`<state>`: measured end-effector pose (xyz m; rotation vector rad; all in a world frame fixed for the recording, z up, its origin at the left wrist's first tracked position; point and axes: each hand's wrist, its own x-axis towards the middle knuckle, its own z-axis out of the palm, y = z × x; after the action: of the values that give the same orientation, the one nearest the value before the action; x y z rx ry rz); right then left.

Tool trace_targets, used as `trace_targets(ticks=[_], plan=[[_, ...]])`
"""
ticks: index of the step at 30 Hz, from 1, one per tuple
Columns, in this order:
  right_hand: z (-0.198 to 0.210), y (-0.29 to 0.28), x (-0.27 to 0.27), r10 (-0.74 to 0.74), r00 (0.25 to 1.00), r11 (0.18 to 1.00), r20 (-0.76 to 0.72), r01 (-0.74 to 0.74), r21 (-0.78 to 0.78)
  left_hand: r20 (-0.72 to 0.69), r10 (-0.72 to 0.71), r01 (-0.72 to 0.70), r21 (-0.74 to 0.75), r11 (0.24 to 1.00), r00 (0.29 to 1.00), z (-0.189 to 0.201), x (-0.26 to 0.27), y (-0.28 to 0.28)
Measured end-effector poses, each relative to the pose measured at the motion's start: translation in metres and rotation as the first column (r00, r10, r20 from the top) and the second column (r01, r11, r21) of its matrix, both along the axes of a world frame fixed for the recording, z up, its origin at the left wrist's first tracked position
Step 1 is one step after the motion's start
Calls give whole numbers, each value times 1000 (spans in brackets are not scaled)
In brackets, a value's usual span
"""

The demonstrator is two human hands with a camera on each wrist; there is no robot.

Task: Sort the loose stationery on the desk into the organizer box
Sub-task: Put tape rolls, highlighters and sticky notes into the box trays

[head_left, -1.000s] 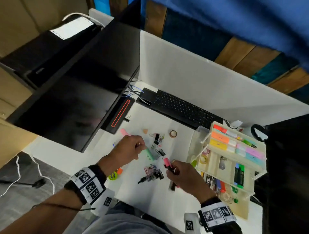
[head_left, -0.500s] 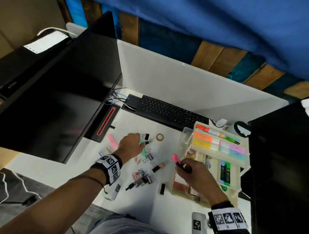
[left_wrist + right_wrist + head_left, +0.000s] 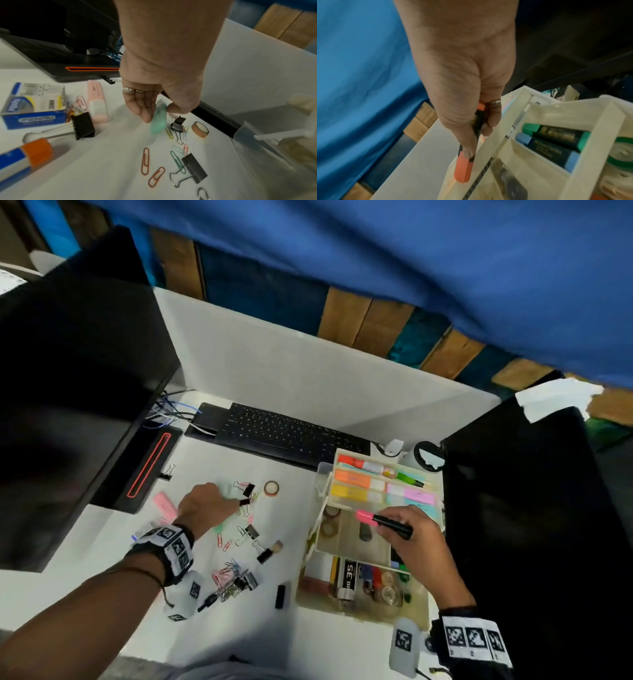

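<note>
Under the right hand [image 3: 416, 537], the tiered cream organizer box [image 3: 356, 553], its upper trays swung open above the lower ones. Inside, just beside the gripped marker in the right wrist view, a green highlighter [image 3: 556, 133] and a blue highlighter [image 3: 547, 150] side by side in one compartment. Beyond the left hand [image 3: 205, 506], toward the wall, a black keyboard [image 3: 284, 434]. Just outside that hand's grip, toward the monitor, a pale pink highlighter [image 3: 97, 102] flat on the white desk [image 3: 191, 621], and beside it a blue box of clips [image 3: 34, 105]. Right hand closed on a pink-capped black highlighter [image 3: 383, 521], thumb along the barrel and fingers curled behind, held above the box's middle tray. Left hand pinching a mint-green highlighter [image 3: 158, 119] between thumb and fingers, low over the desk, blurred. Scattered below and around that pinch: a small roll of brown tape [image 3: 199, 129], black binder clips [image 3: 194, 167], and coloured paper clips [image 3: 145, 161] loose on the desk.
</note>
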<state>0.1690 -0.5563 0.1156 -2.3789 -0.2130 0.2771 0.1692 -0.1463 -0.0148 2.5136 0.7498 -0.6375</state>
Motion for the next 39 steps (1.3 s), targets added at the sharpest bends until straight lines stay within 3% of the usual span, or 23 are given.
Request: trace_targets(ticks=[5, 10, 18, 22, 30, 34, 39], plan=[[-8, -31, 15, -79, 996, 987, -32, 82, 139, 178, 45, -33, -70, 997, 983, 29, -7, -2], [-16, -51, 21, -179, 984, 949, -11, 176, 260, 289, 15, 30, -150, 988, 957, 70, -11, -18], [-19, -68, -6, -375, 924, 913, 77, 354, 204, 467, -198, 313, -182, 932, 862, 135, 7, -84], [-20, -79, -24, -480, 877, 848, 23, 457, 268, 541, -278, 437, -190, 879, 794, 158, 26, -130], [-25, -87, -62, -543, 839, 768, -12, 503, 396, 571, -541, 653, 11, 757, 618, 153, 72, -182], [-35, -88, -70, -536, 844, 769, -38, 506, 391, 604, -560, 662, 71, 746, 567, 152, 84, -198], [-53, -83, -62, -562, 827, 802, 14, 541, 254, 624, -568, 664, 103, 741, 537, 148, 89, -212]])
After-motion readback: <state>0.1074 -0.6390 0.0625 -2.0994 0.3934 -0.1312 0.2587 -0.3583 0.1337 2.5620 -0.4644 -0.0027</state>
